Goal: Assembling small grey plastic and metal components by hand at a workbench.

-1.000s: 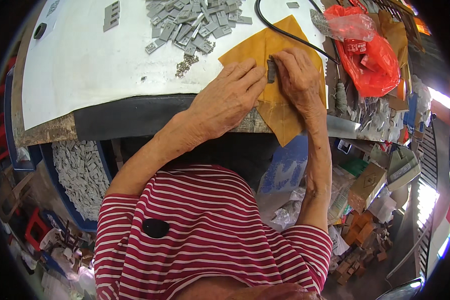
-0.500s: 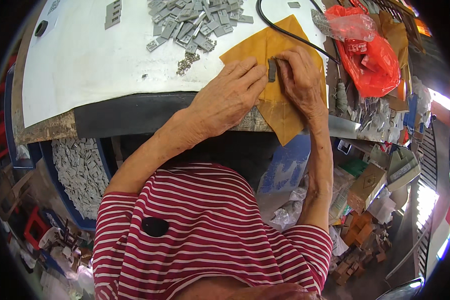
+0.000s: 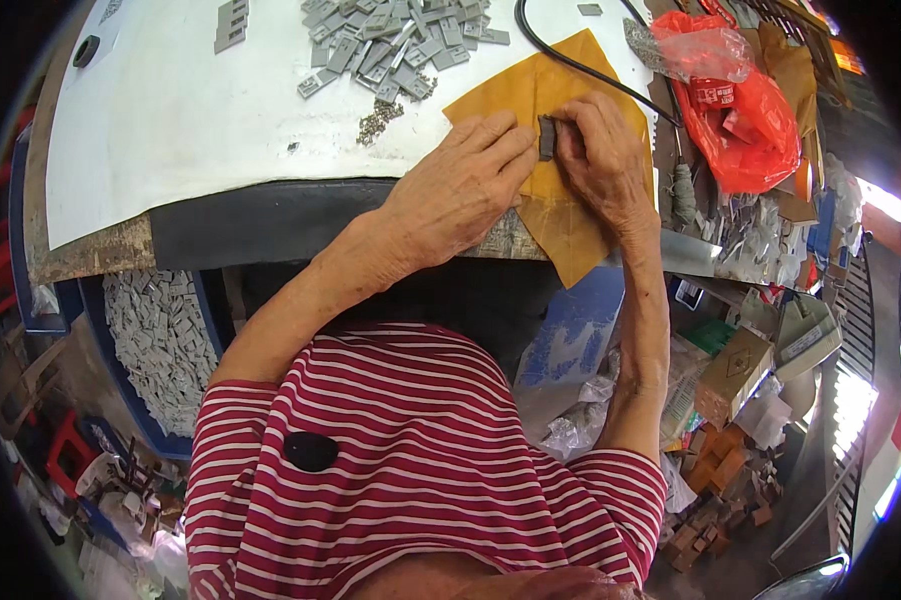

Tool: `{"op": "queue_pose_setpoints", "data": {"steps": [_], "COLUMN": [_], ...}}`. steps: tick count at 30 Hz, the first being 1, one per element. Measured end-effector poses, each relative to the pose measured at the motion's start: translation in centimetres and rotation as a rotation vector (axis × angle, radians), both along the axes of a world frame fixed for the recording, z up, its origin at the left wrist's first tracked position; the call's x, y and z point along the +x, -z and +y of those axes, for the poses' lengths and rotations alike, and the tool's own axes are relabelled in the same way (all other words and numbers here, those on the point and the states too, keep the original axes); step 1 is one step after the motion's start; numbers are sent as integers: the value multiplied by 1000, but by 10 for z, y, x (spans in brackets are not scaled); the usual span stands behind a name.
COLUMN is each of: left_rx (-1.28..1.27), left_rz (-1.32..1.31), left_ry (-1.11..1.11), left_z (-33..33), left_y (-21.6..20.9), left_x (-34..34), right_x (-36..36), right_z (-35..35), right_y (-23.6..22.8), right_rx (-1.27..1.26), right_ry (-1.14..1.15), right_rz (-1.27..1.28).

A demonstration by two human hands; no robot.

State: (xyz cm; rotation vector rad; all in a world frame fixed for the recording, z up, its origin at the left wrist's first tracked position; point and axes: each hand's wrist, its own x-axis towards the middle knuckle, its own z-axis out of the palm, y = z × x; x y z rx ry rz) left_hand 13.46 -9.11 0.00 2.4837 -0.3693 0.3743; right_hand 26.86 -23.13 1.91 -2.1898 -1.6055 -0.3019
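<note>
A small dark grey rectangular piece lies on a sheet of yellow-brown paper at the table's front edge. My right hand is closed at the piece's right side, thumb and fingertips pinched against its upper edge. From the left, my left hand lies over the paper with its fingers bent and close together. Its fingertips come near the piece's left edge, and whatever they grip is hidden beneath them. Beyond my hands sit a heap of flat light grey parts and a little pile of tiny metal bits.
A black cable curves across the paper's far corner. Right of it is a red plastic bag. Several grey parts stand in a row at the far left. Below the table, a blue crate holds many grey pieces; cartons stand lower right.
Both hands stay at nearly the same place around the dark grey piece. The piece looks slightly turned, with a little more of its face showing; the view has shifted slightly.
</note>
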Motion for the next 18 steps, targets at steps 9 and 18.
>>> {"op": "queue_pose_setpoints", "data": {"steps": [9, 18], "left_rx": [-6, 3], "left_rz": [-41, 41], "left_ry": [-7, 5], "left_z": [0, 0], "left_y": [0, 0], "left_x": [0, -1], "right_x": [0, -1], "right_z": [-1, -1], "right_y": [-4, -4], "right_rx": [-14, -51], "right_ry": [-16, 14], "right_rz": [58, 61]}}
